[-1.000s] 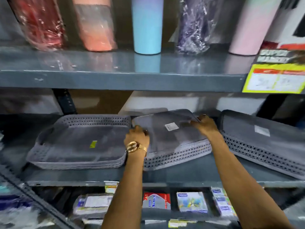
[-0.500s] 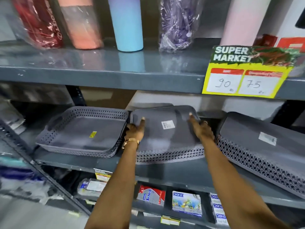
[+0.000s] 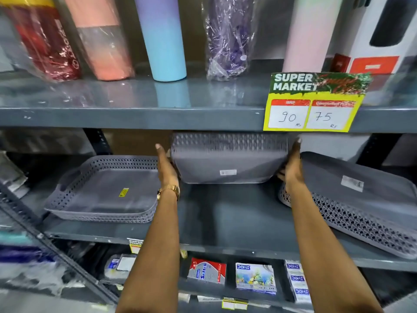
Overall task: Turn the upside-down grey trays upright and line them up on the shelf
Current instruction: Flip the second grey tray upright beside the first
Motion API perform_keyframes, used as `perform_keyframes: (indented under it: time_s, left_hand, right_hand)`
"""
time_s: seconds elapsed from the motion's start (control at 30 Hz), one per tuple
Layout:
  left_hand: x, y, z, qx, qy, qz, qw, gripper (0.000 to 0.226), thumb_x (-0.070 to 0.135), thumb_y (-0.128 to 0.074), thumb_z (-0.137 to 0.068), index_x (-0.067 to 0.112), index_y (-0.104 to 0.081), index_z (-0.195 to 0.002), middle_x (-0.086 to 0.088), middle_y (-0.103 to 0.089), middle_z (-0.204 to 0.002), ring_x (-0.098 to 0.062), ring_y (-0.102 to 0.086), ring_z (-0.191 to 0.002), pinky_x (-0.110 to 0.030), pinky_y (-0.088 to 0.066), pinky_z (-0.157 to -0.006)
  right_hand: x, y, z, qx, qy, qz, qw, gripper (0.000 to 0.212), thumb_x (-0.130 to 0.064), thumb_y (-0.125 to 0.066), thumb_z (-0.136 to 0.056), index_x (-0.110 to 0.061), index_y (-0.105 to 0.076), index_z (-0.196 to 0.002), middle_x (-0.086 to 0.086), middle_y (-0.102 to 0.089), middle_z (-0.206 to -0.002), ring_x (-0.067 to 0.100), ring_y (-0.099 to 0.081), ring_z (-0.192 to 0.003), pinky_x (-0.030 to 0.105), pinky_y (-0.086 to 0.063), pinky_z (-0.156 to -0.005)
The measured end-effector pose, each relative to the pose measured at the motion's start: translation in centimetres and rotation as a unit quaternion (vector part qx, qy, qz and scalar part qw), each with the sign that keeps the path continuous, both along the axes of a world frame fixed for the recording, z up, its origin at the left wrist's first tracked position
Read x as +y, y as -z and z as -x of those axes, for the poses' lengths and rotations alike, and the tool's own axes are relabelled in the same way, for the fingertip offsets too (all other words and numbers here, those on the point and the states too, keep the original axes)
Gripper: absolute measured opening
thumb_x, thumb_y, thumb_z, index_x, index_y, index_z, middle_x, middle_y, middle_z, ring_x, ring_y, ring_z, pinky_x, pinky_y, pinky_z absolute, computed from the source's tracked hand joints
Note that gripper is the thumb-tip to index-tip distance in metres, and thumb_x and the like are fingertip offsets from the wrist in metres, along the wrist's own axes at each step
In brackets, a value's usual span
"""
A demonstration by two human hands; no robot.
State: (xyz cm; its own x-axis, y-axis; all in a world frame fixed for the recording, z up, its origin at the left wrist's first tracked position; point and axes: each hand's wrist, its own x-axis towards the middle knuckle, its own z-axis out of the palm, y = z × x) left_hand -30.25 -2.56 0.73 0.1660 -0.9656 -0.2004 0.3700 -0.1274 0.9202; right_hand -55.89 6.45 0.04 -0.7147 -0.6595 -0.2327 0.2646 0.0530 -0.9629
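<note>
Grey plastic makes up all three trays on the middle shelf (image 3: 225,222), each with a smooth flat base and perforated lattice walls. The middle tray (image 3: 228,163) is off the shelf surface, tipped so its flat underside faces the camera with a small white label on it, its lattice wall rising to just under the shelf above. The left hand (image 3: 167,168) presses flat against the tray's left end, fingers extended upward and a gold watch at the wrist; the right hand (image 3: 292,166) does the same at the right end, fingers straight along the edge. Both hands are opened flat rather than curled, clamping the tray between the palms. To the left, the upright tray (image 3: 106,190) sits flat on the shelf with its hollow facing up and a yellow sticker inside. To the right, the upside-down tray (image 3: 356,199) lies base up, tilted, with a white label on its base, its near corner hanging over the shelf's front edge. A yellow price sign (image 3: 313,102) reading 90 and 75 hangs from the upper shelf
</note>
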Motion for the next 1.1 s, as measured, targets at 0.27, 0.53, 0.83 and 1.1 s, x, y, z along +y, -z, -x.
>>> perform_keyframes:
  time_s: [0.27,0.53,0.83,1.1]
  left_hand:
    - [2.1,2.3,-2.4,-0.163,0.063,-0.113,0.978,0.050,0.058,-0.060,-0.074,0.009,-0.060,-0.083,-0.010,-0.055,-0.072,-0.023,-0.049,-0.065,-0.028,-0.042,-0.068]
    - [5.1,4.5,-3.2,-0.485,0.067,-0.084,0.868,0.027,0.008,-0.052,-0.091,-0.006,-0.059,-0.113,-0.028,-0.064,-0.116,-0.043,-0.061,-0.107,-0.044,-0.050,-0.085]
    - [6.4,5.7,-4.4,-0.595,0.112,-0.080,0.792,0.031,0.013,-0.058,-0.090,-0.002,-0.056,-0.118,-0.023,-0.064,-0.121,-0.041,-0.062,-0.110,-0.047,-0.052,-0.088]
    - [7.3,2.1,-3.3,-0.661,0.142,-0.089,0.732,0.062,0.011,-0.064,-0.087,0.002,-0.029,-0.137,-0.025,-0.050,-0.131,-0.043,-0.054,-0.119,-0.048,-0.049,-0.094]
  right_hand:
    - [-0.6,7.1,3.5,-0.038,-0.072,-0.134,0.988,0.058,-0.044,-0.063,-0.069,-0.009,-0.059,-0.115,0.018,-0.070,-0.107,0.032,-0.067,-0.095,0.057,-0.053,-0.088]
    - [3.0,6.0,-1.6,0.215,-0.061,-0.294,0.929,0.033,-0.016,-0.050,-0.095,0.003,-0.057,-0.121,0.025,-0.061,-0.117,0.035,-0.061,-0.095,0.034,-0.045,-0.075]
    - [3.9,6.5,-4.3,0.284,-0.047,-0.361,0.887,0.035,-0.006,-0.053,-0.092,0.006,-0.057,-0.124,0.031,-0.057,-0.124,0.047,-0.056,-0.112,0.044,-0.047,-0.095]
    - [5.5,6.2,-3.9,0.332,-0.056,-0.333,0.881,0.030,-0.011,-0.058,-0.086,0.002,-0.066,-0.112,0.029,-0.065,-0.111,0.041,-0.061,-0.096,0.038,-0.048,-0.080]
